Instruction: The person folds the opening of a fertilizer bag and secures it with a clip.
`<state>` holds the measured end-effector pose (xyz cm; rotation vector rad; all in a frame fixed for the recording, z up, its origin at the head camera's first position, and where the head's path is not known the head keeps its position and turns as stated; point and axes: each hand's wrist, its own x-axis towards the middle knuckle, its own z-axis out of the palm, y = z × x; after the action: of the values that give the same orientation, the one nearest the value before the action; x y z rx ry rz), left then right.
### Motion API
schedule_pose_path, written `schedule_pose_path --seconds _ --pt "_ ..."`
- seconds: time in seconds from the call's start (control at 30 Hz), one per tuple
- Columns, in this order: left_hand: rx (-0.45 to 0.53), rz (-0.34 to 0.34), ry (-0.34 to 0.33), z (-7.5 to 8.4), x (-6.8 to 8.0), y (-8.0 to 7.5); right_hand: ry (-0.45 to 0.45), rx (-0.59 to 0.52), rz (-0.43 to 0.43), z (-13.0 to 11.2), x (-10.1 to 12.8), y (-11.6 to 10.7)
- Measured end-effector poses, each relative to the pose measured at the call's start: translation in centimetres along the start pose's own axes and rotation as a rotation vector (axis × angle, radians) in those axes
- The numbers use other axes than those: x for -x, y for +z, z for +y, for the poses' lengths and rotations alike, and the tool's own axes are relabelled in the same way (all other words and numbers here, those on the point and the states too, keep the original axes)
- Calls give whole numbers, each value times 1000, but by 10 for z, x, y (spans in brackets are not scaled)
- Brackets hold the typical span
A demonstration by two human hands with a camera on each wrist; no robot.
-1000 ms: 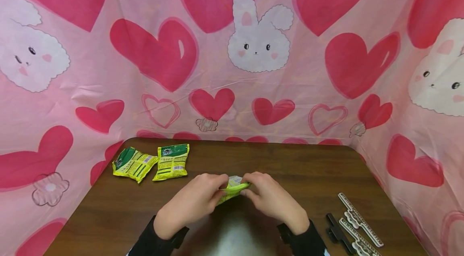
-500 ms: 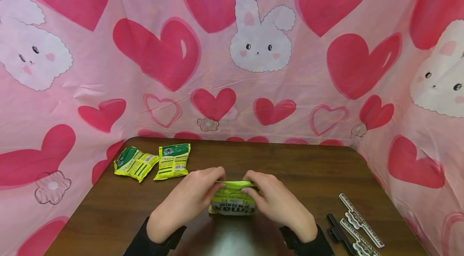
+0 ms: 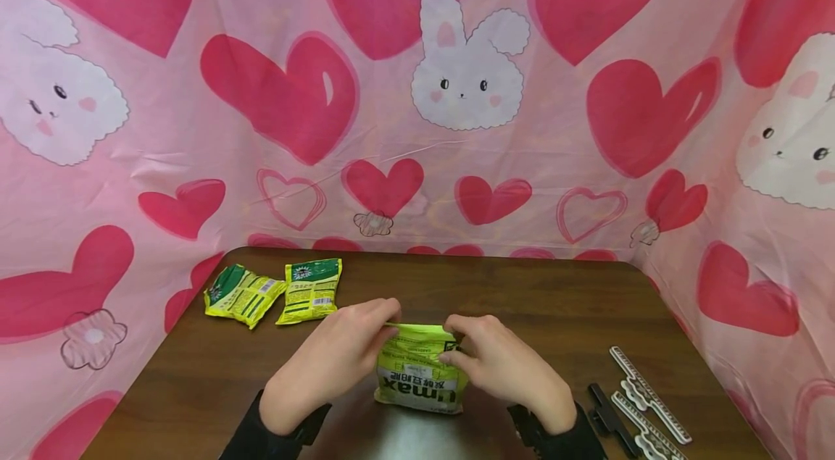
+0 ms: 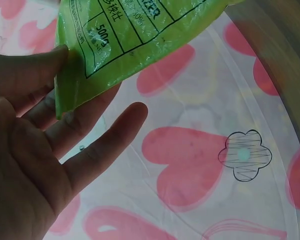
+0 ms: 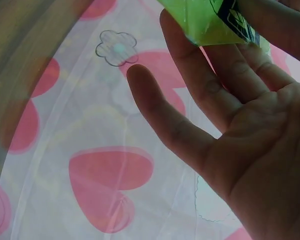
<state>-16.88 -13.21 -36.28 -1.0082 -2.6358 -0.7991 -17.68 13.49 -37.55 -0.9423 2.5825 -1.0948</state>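
Observation:
A lime-green fertilizer bag stands upside down over the middle of the table, its printed face toward me. My left hand pinches one upper corner; the left wrist view shows thumb and fingers on either side of the green plastic, with the little finger free. At the other upper corner, my right hand holds the bag with its thumb in front and fingers behind. In the right wrist view the bag's corner lies against those fingers, and one finger sticks out apart from it.
Two yellow-green packets lie at the back left of the brown table. At the right front are a black clip and two white ridged strips with scalloped parts. A pink heart-patterned cloth hangs behind.
The bag has swung from a folded, tilted view to show its whole printed face, its lower end dropping toward me. My right hand has shifted slightly right; the packets and clips stay put.

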Motion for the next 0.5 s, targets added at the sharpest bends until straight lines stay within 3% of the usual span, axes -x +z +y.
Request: schedule_pose_path --seconds 0.23,0.5 --pt "36 -39 -15 -1 0 2 -37 -24 -6 3 -2 1" --pt "-3 23 59 -2 -2 6 -57 1 28 3 -2 0"
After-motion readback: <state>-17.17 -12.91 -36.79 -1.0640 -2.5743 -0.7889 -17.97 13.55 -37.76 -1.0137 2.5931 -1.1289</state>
